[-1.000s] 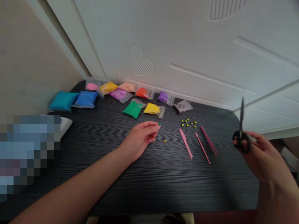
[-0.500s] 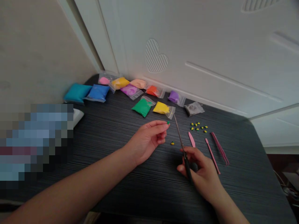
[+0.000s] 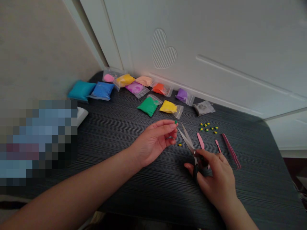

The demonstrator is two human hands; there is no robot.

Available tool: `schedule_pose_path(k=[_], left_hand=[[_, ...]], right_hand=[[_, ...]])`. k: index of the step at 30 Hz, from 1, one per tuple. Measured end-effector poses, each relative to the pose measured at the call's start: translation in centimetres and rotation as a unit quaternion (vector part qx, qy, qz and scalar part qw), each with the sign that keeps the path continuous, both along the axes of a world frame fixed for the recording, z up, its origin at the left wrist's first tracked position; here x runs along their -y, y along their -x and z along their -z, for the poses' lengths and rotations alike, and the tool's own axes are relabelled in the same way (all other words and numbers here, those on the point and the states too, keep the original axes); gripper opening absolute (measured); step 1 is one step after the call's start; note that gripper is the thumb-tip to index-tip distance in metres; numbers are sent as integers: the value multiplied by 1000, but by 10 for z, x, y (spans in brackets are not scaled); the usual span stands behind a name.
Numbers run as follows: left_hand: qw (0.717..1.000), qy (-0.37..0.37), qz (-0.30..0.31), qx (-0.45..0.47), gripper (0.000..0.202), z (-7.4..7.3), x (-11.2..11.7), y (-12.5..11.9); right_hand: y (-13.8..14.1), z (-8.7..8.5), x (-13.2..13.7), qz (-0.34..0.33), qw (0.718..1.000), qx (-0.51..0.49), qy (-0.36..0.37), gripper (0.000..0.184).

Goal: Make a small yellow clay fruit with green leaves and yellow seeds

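Between thumb and forefinger, my left hand point(image 3: 157, 137) pinches a tiny green clay piece point(image 3: 176, 122). My right hand point(image 3: 216, 175) grips a pair of scissors point(image 3: 190, 143) by the black handles. The blades stand slightly apart, their tips close to the green piece at my left fingertips. On the dark table under the blades lies one small yellow-and-green clay piece point(image 3: 179, 144). Several similar yellow-and-green pieces point(image 3: 206, 130) are grouped farther right. A pink plastic knife point(image 3: 200, 140) lies just beyond my right hand, which partly covers it and a thin pink tool point(image 3: 218, 145).
Pink tweezers point(image 3: 230, 150) lie right of my right hand. Along the back are bags of clay, among them green point(image 3: 148, 106), yellow point(image 3: 168, 107), purple point(image 3: 182, 95) and blue point(image 3: 102, 90). A white panel point(image 3: 216, 38) stands behind the table. A blurred patch covers the left side.
The scissors have opened from closed blades, and their tips have swung left, close to the green piece. My right hand has turned with them. My left hand keeps its pinch; the view has shifted slightly.
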State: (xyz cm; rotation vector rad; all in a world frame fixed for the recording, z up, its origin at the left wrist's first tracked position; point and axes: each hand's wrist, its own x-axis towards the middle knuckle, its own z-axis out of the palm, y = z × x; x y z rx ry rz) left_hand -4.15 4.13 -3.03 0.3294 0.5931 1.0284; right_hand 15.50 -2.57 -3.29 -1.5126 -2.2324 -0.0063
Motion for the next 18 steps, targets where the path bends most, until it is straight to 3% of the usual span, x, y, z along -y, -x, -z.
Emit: schedule_pose_path(k=[6, 12, 18], left_hand=[[1000, 4, 1, -11, 5, -2, 0, -1], [998, -33, 12, -52, 5, -3, 2, -2], [997, -51, 14, -58, 4, -3, 3, -2]], right_hand=[[0, 1, 0, 30, 999, 18, -37, 35], [0, -1, 1, 31, 998, -40, 38, 38], [3, -2, 1, 28, 999, -19, 39, 36]])
